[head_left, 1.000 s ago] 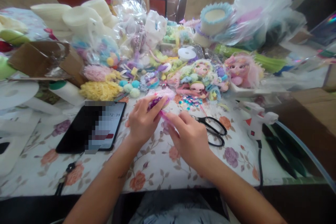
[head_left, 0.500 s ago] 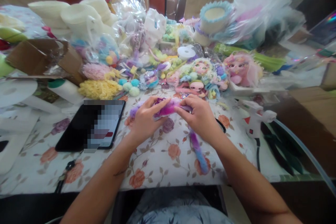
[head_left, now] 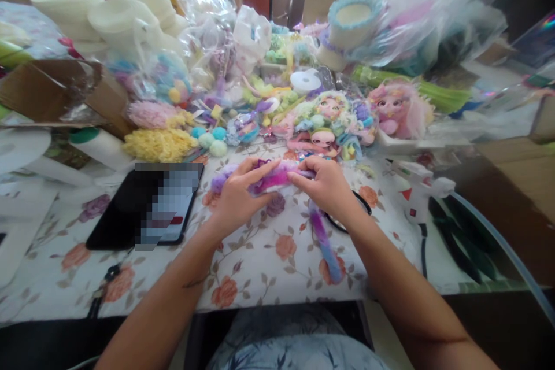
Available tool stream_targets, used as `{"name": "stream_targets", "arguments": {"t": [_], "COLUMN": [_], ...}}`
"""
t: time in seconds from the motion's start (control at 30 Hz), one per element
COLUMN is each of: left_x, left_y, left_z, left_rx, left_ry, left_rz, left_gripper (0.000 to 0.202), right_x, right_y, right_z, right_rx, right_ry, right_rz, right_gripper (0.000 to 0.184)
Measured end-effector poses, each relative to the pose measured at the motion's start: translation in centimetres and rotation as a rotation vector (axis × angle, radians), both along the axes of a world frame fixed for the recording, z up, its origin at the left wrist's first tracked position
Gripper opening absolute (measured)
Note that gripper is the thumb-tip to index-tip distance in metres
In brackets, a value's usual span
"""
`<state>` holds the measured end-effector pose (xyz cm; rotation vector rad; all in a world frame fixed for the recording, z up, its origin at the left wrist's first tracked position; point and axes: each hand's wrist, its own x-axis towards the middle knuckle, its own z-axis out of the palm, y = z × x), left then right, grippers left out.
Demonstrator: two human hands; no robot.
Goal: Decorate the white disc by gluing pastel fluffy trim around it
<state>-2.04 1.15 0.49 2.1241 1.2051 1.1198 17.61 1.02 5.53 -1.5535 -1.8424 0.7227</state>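
Observation:
A fuzzy purple, pink and blue strand (head_left: 277, 178) stretches between both hands above the flowered tablecloth (head_left: 260, 266). My left hand (head_left: 236, 193) pinches its left part, fingers closed round it. My right hand (head_left: 327, 185) grips the strand further right, and the loose tail (head_left: 326, 245) hangs down below that hand and lies on the cloth. A small purple piece sits at the left fingertips; what it is I cannot make out.
A black phone (head_left: 147, 208) lies left of the hands. Scissors (head_left: 347, 225) are partly under my right wrist. A white glue gun (head_left: 418, 191) is at the right. Dolls (head_left: 329, 121), pompoms, yellow fluff (head_left: 158, 144) and bags crowd the back.
The hands moved apart along the strand, which now spans between them with its tail trailing down under the right hand. The view shifted slightly upward.

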Motion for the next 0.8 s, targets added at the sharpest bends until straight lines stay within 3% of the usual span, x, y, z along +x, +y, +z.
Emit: {"name": "stream_targets", "arguments": {"t": [0.33, 0.8], "left_x": [-0.1, -0.3], "left_y": [-0.1, 0.0], "left_z": [0.6, 0.7], "left_rx": [-0.159, -0.377], "left_ry": [-0.059, -0.174], "left_rz": [-0.015, -0.036], "left_gripper": [0.06, 0.063], "right_x": [1.3, 2.2], "right_y": [1.2, 1.4], "right_z": [0.5, 1.4], "right_rx": [-0.281, -0.391], "right_ry": [0.194, 0.209], "right_rz": [0.07, 0.123], "right_gripper": [0.026, 0.041]}}
